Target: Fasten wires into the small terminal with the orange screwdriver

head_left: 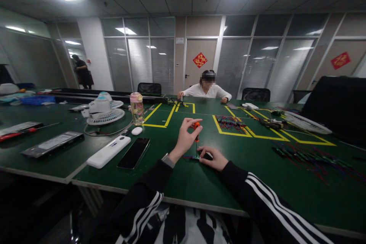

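My left hand (187, 137) is closed around the orange-and-black handle of a screwdriver (197, 138), which stands upright. Its thin shaft points down to a small green circuit board (195, 158) with thin red and blue wires, lying on the green table (171, 183). My right hand (214, 158) pinches the right end of that board, thumb and fingertips at its edge. A small dark object (206, 156) shows beneath the right fingers; its kind is unclear.
Left of my hands lie a black phone (134, 153), a white power bank (109, 151) and a white oval case (137, 131). A bottle (137, 108) and fan (105, 109) stand behind. Wired boards (231, 122) lie inside yellow tape, more (311, 156) at right. A person (207, 88) sits opposite.
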{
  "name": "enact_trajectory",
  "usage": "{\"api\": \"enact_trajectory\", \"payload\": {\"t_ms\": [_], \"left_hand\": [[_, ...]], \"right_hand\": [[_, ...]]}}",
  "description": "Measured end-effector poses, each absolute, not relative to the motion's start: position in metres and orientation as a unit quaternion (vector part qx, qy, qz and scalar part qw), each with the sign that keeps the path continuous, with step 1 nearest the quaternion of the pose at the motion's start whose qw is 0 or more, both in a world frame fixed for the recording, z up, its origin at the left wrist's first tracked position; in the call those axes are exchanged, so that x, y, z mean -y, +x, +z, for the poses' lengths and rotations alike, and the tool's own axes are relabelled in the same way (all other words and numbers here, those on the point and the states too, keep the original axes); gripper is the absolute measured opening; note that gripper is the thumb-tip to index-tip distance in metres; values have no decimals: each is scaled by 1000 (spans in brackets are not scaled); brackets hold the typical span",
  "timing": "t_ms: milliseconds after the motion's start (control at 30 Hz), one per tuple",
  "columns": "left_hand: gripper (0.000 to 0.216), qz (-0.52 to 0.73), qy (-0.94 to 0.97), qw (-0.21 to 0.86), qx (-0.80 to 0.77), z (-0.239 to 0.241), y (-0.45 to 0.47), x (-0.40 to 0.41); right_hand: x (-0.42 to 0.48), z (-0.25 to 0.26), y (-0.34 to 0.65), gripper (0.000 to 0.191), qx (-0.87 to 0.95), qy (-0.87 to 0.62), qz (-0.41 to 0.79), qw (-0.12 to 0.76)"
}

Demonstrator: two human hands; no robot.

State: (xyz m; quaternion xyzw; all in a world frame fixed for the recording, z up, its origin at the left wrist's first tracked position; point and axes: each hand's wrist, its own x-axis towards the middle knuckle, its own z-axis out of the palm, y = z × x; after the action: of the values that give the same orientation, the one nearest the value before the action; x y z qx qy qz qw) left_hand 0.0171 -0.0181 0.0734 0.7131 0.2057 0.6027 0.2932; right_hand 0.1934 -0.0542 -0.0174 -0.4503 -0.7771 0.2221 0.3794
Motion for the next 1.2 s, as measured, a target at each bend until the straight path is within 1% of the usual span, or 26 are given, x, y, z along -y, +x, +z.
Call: {"api": "enact_trajectory", "payload": {"t_ms": [67,233,267,367,433,467,600,633,667,767,833,1033,1067,1200], "left_hand": [[25,595,716,309,-193,73,17,18],[31,572,700,399,-156,71,19,17],[30,577,698,392,-161,71,19,17],[25,601,707,322,-185,71,18,17],[24,603,712,304,-194,71,18,18],[25,599,712,313,-190,71,18,18],[32,566,701,407,-151,72,19,17],[32,566,697,412,-152,71,19,17],[31,573,696,403,-158,71,19,17],[24,602,703,330,-184,71,18,16],[23,604,707,317,-185,71,18,16],[30,572,695,409,-153,72,19,17],[29,576,694,401,-159,72,19,17],[21,609,708,303,-192,72,17,19]], "right_hand": [[54,-17,194,14,776,-450,223,381],[53,-18,193,17,775,-452,221,383],[53,-18,193,17,775,-452,221,383],[53,-19,193,16,773,-452,223,385],[53,-19,193,14,774,-451,225,383],[53,-19,193,13,774,-452,225,382],[54,-17,193,11,773,-456,223,380],[54,-17,192,11,773,-457,223,380],[55,-17,192,11,773,-458,222,379],[55,-16,192,11,773,-460,223,376],[54,-16,193,12,774,-459,225,375],[55,-16,193,12,775,-459,221,374],[55,-16,193,12,775,-460,221,374],[54,-17,193,10,777,-460,216,370]]}}
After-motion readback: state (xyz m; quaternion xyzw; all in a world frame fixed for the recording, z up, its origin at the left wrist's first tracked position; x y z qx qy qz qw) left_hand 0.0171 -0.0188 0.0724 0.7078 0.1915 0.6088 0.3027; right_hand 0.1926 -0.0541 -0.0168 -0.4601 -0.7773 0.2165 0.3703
